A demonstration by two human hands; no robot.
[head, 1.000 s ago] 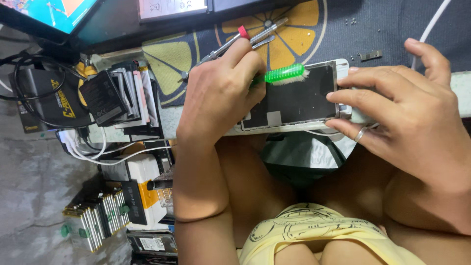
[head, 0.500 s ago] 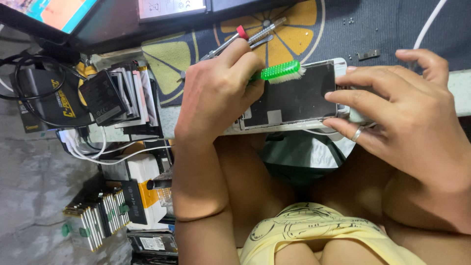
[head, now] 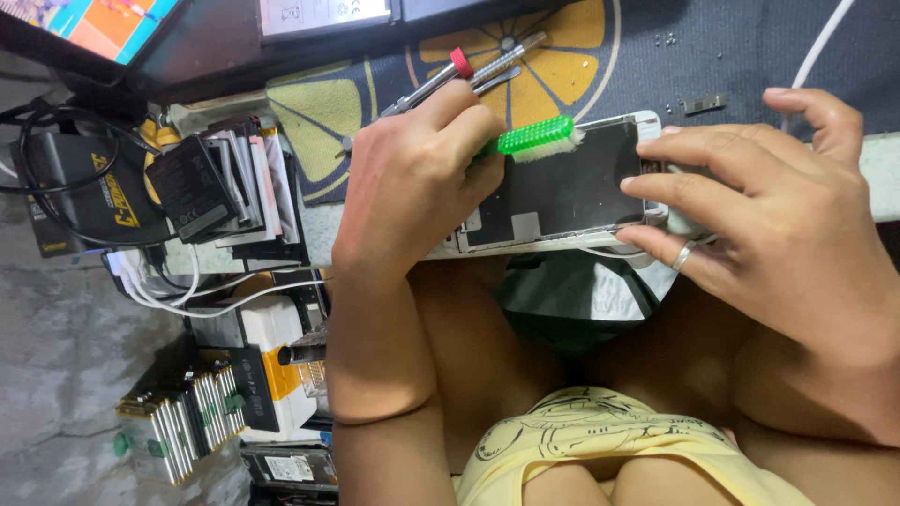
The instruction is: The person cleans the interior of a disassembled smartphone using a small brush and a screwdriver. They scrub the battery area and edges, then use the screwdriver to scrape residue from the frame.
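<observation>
My left hand (head: 412, 187) grips a green-bristled brush (head: 534, 139), whose bristles rest on the far edge of an opened white-framed phone (head: 562, 192). The phone's dark inside faces up, and it lies at the near edge of the mat above my lap. My right hand (head: 769, 215), a ring on one finger, pinches the phone's right end and steadies it. Part of the phone's left end is hidden under my left hand.
A red-capped screwdriver (head: 450, 70) and tweezers (head: 502, 73) lie on a dark mat with a citrus print (head: 562, 56). Tiny screws (head: 667, 39) and a small metal part (head: 703, 103) sit farther right. Phone batteries (head: 216, 187), cables (head: 187, 290) and boxes crowd the left.
The brush has shifted very slightly along the phone's far edge. My right hand's fingers adjusted a little while still holding the phone.
</observation>
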